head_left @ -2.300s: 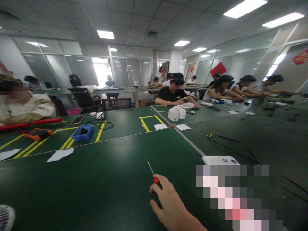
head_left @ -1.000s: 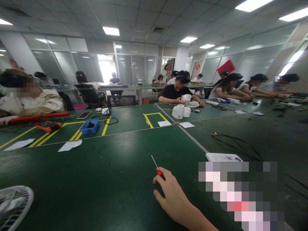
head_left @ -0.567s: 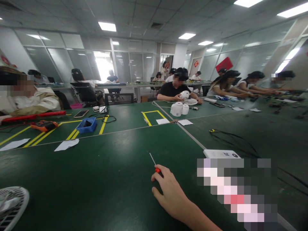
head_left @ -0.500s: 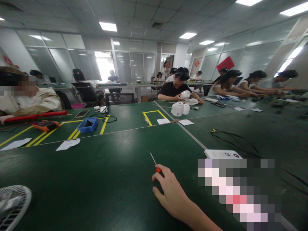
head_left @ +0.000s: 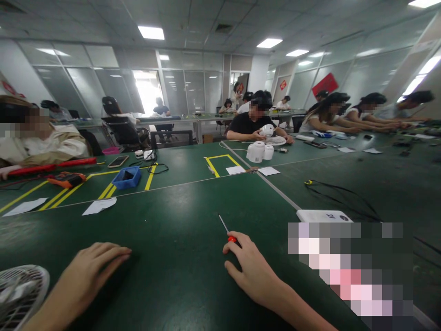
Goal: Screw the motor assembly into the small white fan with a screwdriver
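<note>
My right hand rests over the dark green tabletop, its fingers curled round a screwdriver. The red end of the handle shows at my index finger, and the thin metal shaft points away from me; my palm covers the rest. On the left, my left hand hovers low over the table with fingers stretched out and close together, and I see nothing in it. Beside that forearm, at the lower left corner, sits a white slatted fan grille with something pale lying in it.
A white device lies to the right, next to a blurred-out patch. Farther off are a black cable, a blue tray, paper sheets, an orange-and-black tool and white housings. Co-workers sit around the tables.
My left hand has come into view from the lower left, beside the fan grille. My right hand keeps its hold on the screwdriver; the whole view has shifted slightly.
</note>
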The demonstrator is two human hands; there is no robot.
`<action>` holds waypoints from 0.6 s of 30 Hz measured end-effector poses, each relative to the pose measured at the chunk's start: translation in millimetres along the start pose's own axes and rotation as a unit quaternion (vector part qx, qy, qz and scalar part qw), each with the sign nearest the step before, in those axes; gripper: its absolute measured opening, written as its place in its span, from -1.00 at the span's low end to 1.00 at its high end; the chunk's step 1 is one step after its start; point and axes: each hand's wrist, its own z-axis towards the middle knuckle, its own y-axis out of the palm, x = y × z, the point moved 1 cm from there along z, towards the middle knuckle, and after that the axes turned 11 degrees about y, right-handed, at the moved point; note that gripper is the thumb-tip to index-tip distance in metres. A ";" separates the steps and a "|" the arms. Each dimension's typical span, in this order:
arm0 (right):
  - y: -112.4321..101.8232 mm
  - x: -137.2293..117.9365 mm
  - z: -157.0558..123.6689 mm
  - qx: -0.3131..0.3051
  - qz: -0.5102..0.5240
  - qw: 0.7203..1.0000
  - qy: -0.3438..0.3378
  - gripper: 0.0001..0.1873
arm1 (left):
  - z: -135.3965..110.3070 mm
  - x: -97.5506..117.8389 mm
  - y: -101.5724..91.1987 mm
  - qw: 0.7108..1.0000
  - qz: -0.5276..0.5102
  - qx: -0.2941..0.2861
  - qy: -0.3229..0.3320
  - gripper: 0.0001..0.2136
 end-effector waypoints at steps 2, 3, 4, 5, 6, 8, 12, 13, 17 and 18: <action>0.6 6.0 2.5 0.016 0.008 1.000 -0.002 -0.76 | 17.1 26.7 26.5 0.997 -0.056 -0.021 0.039 -0.75; 1.0 9.1 3.9 0.023 0.011 1.000 -0.001 -0.77 | 25.7 42.8 39.4 0.995 -0.084 -0.012 0.052 -0.77; 1.4 12.1 5.3 0.027 0.013 1.000 0.001 -0.77 | 34.1 59.3 51.6 0.992 -0.112 -0.002 0.062 -0.78; 1.6 14.7 6.7 0.030 0.014 0.999 0.003 -0.76 | 42.1 75.3 62.9 0.988 -0.139 0.005 0.072 -0.78; 1.7 16.9 8.0 0.034 0.016 0.999 0.004 -0.77 | 49.5 89.8 72.9 0.984 -0.162 0.012 0.078 -0.79; 1.2 20.2 10.3 0.046 0.018 0.999 0.007 -0.78 | 63.0 112.9 89.4 0.977 -0.200 0.015 0.069 -0.81; -1.0 24.0 12.9 0.068 0.019 0.997 0.012 -0.79 | 83.8 139.1 110.9 0.962 -0.271 0.020 0.004 -0.82; -1.3 24.5 13.1 0.068 0.018 0.997 0.014 -0.80 | 87.5 143.0 114.5 0.960 -0.278 0.018 -0.011 -0.80; -0.4 24.9 12.3 0.062 0.011 0.998 0.016 -0.79 | 94.5 150.6 122.9 0.959 -0.281 -0.006 -0.041 -0.72; 0.3 24.4 12.0 0.064 0.009 0.998 0.012 -0.79 | 94.5 150.4 123.6 0.958 -0.285 -0.010 -0.043 -0.71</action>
